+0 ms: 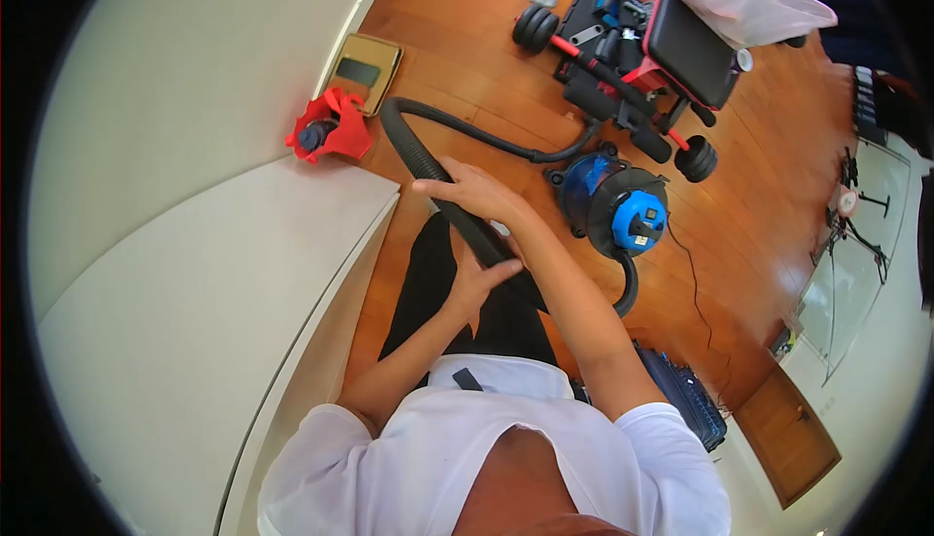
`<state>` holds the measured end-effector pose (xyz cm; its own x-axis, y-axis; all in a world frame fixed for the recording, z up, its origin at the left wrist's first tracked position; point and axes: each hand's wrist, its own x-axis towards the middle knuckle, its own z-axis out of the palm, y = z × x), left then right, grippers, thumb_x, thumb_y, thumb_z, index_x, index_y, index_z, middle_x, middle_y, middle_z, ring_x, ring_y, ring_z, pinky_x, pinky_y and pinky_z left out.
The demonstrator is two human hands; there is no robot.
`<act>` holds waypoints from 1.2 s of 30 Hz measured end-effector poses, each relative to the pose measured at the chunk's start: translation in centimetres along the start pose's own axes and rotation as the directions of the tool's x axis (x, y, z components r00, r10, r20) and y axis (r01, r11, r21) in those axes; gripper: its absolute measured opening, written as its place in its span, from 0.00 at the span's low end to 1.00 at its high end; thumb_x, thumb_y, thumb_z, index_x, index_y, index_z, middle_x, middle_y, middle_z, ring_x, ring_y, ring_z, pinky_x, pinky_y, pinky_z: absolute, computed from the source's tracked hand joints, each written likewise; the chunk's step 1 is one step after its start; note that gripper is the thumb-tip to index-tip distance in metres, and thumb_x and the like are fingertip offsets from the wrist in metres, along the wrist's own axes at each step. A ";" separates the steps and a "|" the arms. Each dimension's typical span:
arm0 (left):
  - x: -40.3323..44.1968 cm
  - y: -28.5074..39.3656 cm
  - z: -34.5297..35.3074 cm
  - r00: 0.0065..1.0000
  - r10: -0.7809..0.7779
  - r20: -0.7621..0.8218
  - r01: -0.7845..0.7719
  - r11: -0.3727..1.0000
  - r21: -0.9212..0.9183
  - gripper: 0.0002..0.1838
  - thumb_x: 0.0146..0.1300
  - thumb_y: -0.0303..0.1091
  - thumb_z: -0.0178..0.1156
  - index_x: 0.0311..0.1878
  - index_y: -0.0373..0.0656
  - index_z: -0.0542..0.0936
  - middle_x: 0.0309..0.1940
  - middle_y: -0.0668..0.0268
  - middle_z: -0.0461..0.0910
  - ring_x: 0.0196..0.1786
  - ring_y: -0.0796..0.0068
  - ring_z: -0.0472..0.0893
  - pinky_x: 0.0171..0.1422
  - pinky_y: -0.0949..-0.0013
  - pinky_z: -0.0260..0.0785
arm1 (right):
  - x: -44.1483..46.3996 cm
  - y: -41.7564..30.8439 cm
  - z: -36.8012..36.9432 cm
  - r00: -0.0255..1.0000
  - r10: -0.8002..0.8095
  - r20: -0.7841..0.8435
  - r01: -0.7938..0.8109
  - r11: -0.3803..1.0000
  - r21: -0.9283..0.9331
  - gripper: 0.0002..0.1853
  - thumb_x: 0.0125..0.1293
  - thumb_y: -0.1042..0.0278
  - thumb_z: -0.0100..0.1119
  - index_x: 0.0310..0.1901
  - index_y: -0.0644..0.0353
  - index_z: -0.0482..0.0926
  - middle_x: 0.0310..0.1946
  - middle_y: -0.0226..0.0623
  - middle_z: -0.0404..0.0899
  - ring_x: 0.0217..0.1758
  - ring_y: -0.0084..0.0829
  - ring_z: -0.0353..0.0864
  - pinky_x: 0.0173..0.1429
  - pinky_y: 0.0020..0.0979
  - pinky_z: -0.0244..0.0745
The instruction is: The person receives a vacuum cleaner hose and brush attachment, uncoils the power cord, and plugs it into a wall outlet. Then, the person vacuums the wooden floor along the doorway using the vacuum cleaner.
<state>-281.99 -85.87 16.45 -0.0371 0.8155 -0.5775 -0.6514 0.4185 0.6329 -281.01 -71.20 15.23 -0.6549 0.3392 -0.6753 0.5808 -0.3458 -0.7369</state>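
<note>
A thick black ribbed vacuum hose (413,152) runs slantwise in front of my body. My right hand (477,191) is closed over its upper stretch, with the thumb lying across it. Lower down, my left hand (474,281) wraps round the same hose from beneath, and some of its fingers are hidden. To the right of my forearm stands a blue and black canister vacuum cleaner (595,194) on the wooden floor. The hose curves back towards it, partly covered by my right arm.
A white cabinet top (224,273) lies at my left. Beyond it are a red bag (341,132) and a tan box (375,54) with a phone-like object on it. A weight bench (691,45) with dumbbells stands ahead. A thin cord (693,288) trails at right, near a dark suitcase (686,395).
</note>
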 end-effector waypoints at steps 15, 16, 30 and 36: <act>5.9 1.3 -10.4 0.988 0.149 0.051 -0.005 0.355 -0.935 0.35 0.67 0.42 0.50 0.60 0.15 0.53 0.65 0.29 0.49 0.69 0.35 0.52 0.74 0.40 0.45 | -27.6 -7.6 2.2 0.959 -0.237 0.153 0.238 0.971 0.010 0.34 0.54 0.55 0.61 0.59 0.62 0.61 0.31 0.45 0.74 0.37 0.39 0.77 0.41 0.35 0.69; 6.3 3.1 -8.9 0.980 0.189 0.067 -0.024 0.444 -0.896 0.36 0.66 0.41 0.51 0.61 0.15 0.52 0.65 0.29 0.48 0.69 0.34 0.52 0.74 0.39 0.45 | -29.4 -7.7 1.9 0.954 -0.230 0.194 0.232 0.973 0.014 0.36 0.54 0.54 0.62 0.60 0.61 0.61 0.35 0.46 0.74 0.39 0.40 0.76 0.42 0.36 0.68; 18.2 9.3 -4.4 0.849 -0.075 0.524 0.456 0.606 -0.652 0.33 0.72 0.46 0.39 0.69 0.29 0.47 0.69 0.47 0.52 0.72 0.51 0.53 0.75 0.53 0.49 | -47.6 -3.5 3.6 0.840 -0.515 -0.168 0.485 0.854 -0.190 0.37 0.54 0.60 0.64 0.65 0.62 0.62 0.52 0.51 0.73 0.48 0.49 0.75 0.51 0.38 0.69; 26.1 10.3 -7.9 0.888 -0.161 0.431 0.239 0.961 -0.135 0.16 0.63 0.43 0.56 0.44 0.38 0.76 0.33 0.64 0.78 0.33 0.69 0.77 0.37 0.64 0.72 | -52.7 0.0 6.5 0.830 -0.218 -0.513 0.249 0.968 -0.008 0.32 0.55 0.53 0.65 0.57 0.67 0.71 0.48 0.48 0.78 0.48 0.42 0.78 0.52 0.34 0.70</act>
<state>-295.68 -63.45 3.86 0.3984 0.8292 -0.3920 -0.7376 0.5437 0.4005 -249.65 -94.80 51.05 -0.4228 0.8055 -0.4151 0.4030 -0.2432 -0.8823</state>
